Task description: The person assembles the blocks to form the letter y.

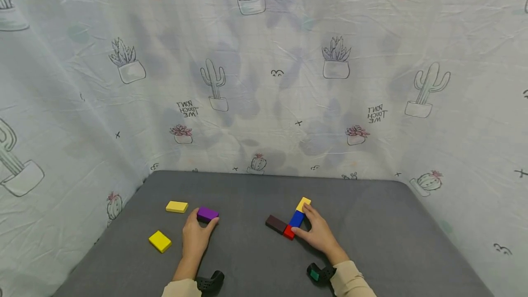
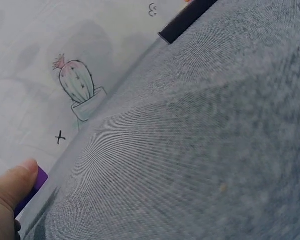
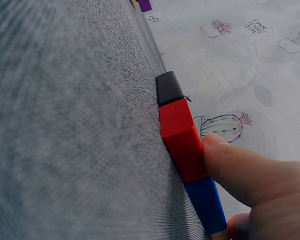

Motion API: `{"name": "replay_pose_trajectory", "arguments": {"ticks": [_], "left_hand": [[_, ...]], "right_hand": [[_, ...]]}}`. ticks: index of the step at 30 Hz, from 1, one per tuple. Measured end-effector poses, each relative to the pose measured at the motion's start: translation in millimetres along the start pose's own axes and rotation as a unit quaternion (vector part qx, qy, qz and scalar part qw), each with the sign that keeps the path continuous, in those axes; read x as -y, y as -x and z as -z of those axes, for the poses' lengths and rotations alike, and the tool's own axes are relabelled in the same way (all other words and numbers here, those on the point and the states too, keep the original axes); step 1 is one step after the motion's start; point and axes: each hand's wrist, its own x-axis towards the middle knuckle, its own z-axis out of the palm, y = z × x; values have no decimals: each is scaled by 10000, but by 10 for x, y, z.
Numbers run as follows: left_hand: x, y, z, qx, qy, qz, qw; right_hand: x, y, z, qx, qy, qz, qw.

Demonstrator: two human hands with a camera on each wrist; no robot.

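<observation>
My left hand [image 1: 197, 236] holds a purple block [image 1: 208, 214] between thumb and fingers at the left of the grey table. In the left wrist view, its thumb lies along the purple block [image 2: 34, 190]. On the right, a red block [image 1: 289, 232], a blue block [image 1: 297, 218] and a yellow block [image 1: 303, 204] form a slanting row. A dark brown block [image 1: 276, 224] meets the red one at an angle. My right hand [image 1: 316, 233] spans this row, thumb against the red block [image 3: 182, 145] and fingertips at the yellow block.
Two more yellow blocks lie left of my left hand, one farther back [image 1: 177, 206] and one nearer [image 1: 160, 241]. The grey table [image 1: 247, 260] reaches back to a white curtain [image 1: 264, 104] with cactus drawings. Black bands [image 1: 211, 282] sit at both wrists.
</observation>
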Motion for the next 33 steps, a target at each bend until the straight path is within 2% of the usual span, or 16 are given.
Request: {"name": "replay_pose_trajectory", "arguments": {"ticks": [10, 15, 21, 33], "left_hand": [[4, 36, -18, 13, 54, 27, 10000], [-37, 26, -43, 76, 124, -132, 9998], [-73, -16, -58, -14, 199, -326, 9993], [-221, -24, -112, 481, 192, -258, 9983]], "right_hand": [[0, 25, -9, -26, -31, -5, 10000], [2, 27, -6, -55, -2, 40, 10000], [10, 10, 12, -7, -162, -22, 9999], [12, 27, 5, 3, -75, 23, 10000]]}}
